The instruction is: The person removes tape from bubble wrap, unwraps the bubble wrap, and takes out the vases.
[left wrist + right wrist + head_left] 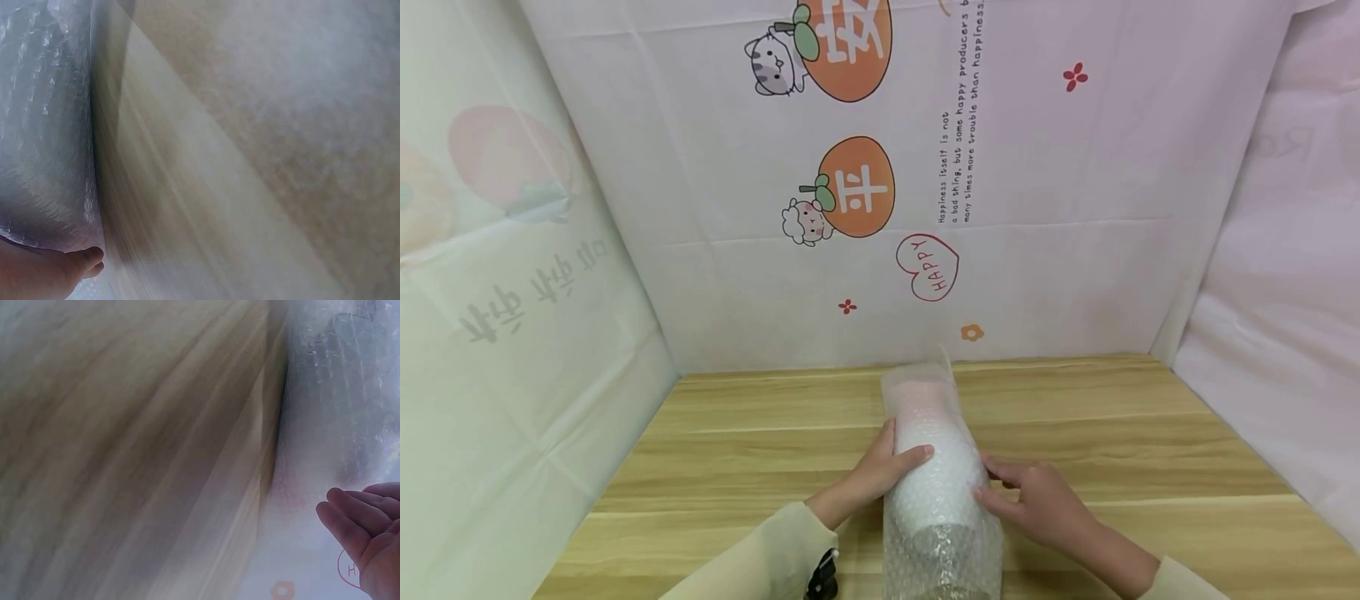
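A long bundle of clear bubble wrap (pixel 936 500) lies on the table, pointing away from me. Inside it shows a white rounded form, pinkish toward the far end; the wrap blurs what it is. My left hand (pixel 880 467) grips the bundle's left side, thumb laid across the top. On the right side my right hand (pixel 1037 500) pinches the wrap's edge between thumb and forefinger. Loose wrap extends past the form at both ends. In the left wrist view the bubbled surface (pixel 47 125) fills the left, and in the right wrist view the fingers (pixel 353 515) overlap the bundle.
The wood-grain table (pixel 760 450) ends at a white printed cloth (pixel 1037 275) hung upright behind it. Similar cloth walls stand at the left (pixel 512 375) and right (pixel 1285 292). A dark object (pixel 822 575) shows by the left sleeve's cuff.
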Motion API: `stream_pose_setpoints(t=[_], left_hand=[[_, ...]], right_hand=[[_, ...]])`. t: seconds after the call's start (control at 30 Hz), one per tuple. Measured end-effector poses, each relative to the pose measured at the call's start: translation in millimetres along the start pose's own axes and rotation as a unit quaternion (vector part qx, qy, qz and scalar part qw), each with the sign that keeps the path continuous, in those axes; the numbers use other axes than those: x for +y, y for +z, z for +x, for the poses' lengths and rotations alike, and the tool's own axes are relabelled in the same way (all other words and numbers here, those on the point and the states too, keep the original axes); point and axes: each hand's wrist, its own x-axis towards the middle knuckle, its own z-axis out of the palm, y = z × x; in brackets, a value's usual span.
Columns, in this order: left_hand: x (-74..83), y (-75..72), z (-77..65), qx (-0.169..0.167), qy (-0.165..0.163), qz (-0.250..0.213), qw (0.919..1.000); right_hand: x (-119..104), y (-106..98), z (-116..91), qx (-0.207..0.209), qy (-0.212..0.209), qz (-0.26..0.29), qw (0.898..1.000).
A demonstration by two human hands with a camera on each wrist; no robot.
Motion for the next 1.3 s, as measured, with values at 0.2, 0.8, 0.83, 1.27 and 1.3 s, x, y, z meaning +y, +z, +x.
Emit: stream_pose_setpoints(t=[0.2, 0.8, 0.83, 1.27, 1.3], left_hand=[[0.9, 0.2, -0.6, 0.004, 0.005, 0.003, 1.0], [2.1, -0.4, -1.9, 0.004, 0.008, -0.003, 1.0], [1.8, -0.4, -1.8, 0.005, 0.007, -0.003, 1.0], [-2.9, -0.2, 0.4, 0.005, -0.007, 0.004, 1.0], [-3.1, -0.3, 0.4, 0.004, -0.007, 0.004, 1.0]], right_hand=[[1.5, 1.3, 0.4, 0.02, -0.047, -0.025, 0.998], [0.6, 3.4, -0.1, 0.02, -0.038, -0.016, 0.999], [0.6, 3.5, -0.1, 0.021, -0.037, -0.015, 0.999], [-2.8, 2.0, -1.1, 0.019, -0.005, 0.002, 1.0], [-2.8, 1.8, -1.2, 0.019, -0.003, 0.003, 1.0]])
